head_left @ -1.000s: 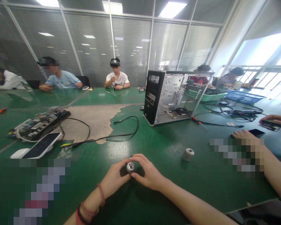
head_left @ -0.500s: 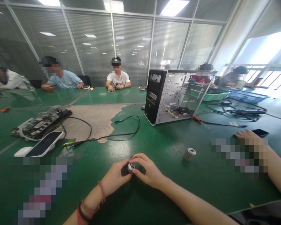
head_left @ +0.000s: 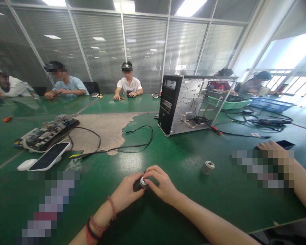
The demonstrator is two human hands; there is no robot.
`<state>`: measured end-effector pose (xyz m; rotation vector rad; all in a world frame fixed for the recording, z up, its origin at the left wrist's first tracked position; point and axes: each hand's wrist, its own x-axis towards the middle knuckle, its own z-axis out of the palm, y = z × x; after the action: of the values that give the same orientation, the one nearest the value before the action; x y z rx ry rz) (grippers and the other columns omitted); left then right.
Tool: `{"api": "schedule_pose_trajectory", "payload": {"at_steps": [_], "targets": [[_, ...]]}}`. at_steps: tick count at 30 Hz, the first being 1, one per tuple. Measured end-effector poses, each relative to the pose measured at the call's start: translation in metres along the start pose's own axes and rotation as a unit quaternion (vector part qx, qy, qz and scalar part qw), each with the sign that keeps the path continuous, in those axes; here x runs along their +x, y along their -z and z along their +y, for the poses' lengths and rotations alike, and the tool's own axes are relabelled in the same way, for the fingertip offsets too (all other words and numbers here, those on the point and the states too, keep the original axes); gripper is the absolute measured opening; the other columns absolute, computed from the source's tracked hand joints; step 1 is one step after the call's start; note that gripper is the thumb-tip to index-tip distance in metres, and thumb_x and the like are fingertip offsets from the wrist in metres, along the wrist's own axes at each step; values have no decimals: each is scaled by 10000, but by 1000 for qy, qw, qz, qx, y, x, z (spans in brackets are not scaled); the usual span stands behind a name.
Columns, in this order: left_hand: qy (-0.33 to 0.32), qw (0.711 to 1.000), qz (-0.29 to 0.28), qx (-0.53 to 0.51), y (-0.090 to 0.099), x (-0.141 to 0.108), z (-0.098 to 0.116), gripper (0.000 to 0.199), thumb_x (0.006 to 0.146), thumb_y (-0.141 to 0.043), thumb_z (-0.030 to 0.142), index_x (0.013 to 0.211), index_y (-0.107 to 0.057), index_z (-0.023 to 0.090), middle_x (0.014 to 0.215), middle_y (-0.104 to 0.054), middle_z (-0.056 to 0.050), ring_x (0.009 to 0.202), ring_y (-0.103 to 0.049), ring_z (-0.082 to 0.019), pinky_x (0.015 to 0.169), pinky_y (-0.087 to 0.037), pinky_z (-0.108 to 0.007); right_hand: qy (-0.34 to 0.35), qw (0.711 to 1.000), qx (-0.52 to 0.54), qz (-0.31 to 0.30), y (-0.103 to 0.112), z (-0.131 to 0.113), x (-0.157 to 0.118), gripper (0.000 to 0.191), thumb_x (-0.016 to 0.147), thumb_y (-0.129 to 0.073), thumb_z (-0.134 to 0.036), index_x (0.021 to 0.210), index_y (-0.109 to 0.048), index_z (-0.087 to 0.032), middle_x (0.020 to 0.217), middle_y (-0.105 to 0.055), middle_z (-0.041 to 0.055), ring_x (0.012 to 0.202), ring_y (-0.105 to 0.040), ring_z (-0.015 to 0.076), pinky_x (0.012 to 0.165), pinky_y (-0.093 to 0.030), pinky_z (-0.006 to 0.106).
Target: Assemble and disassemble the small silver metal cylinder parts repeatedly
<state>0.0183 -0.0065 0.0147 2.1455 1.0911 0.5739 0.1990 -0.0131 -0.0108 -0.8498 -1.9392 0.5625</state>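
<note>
My left hand (head_left: 126, 188) is wrapped around a small metal cylinder (head_left: 143, 181), which looks like a little motor with a silvery end cap. From the other side, my right hand (head_left: 161, 185) pinches at the top end with thumb and forefinger. Any tiny part between those fingertips is hidden. Both hands are low over the green table (head_left: 109, 214). A second, similar metal cylinder (head_left: 208, 167) stands upright on the table, to the right of my hands.
An open computer case (head_left: 168, 105) stands ahead, with a screwdriver (head_left: 216, 130) beside it. Left are a circuit assembly (head_left: 46, 132), a white-framed device (head_left: 49, 156) and a black cable (head_left: 142, 146). At right, another person's hand (head_left: 270, 148) rests by a phone (head_left: 285, 144). Baskets (head_left: 272, 104) stand beyond.
My right fingertips have shifted from the cylinder's side up onto its top end, and its end cap shows differently. Across the table, the person in white has moved a hand.
</note>
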Motion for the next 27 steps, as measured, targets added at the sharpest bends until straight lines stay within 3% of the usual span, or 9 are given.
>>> {"api": "schedule_pose_trajectory", "payload": {"at_steps": [8, 14, 22, 27], "targets": [[1, 1000, -10, -6, 1, 1, -1, 286, 723, -568, 165, 1006, -602, 187, 938, -659, -21, 850, -598, -184, 770, -436, -260, -6, 1000, 13, 26, 5, -1, 0, 105, 855, -519, -198, 926, -595, -202, 913, -582, 55, 903, -550, 176, 814, -462, 312], [-6, 1000, -15, -17, 3, 2, -4, 303, 698, -570, 140, 995, -607, 185, 920, -659, -12, 840, -596, -177, 773, -445, -262, -36, 998, -30, 30, 10, 3, 0, 87, 832, -532, -189, 905, -578, -200, 816, -544, 30, 782, -525, 160, 706, -452, 282], [-17, 999, -38, -11, 13, 1, -9, 401, 659, -511, 70, 1031, -616, 177, 1006, -668, -38, 942, -598, -189, 871, -445, -281, -46, 976, -143, -159, 26, 18, -4, 93, 769, -568, -130, 834, -565, -197, 811, -567, 17, 793, -526, 169, 712, -419, 286], [-4, 1000, -22, -19, 14, 1, -11, 342, 718, -478, 80, 1007, -630, 179, 1003, -681, -38, 945, -605, -179, 883, -453, -288, -37, 960, -179, -214, 35, 18, -3, 107, 736, -625, -174, 827, -576, -204, 810, -571, 12, 784, -531, 172, 696, -408, 279]]}}
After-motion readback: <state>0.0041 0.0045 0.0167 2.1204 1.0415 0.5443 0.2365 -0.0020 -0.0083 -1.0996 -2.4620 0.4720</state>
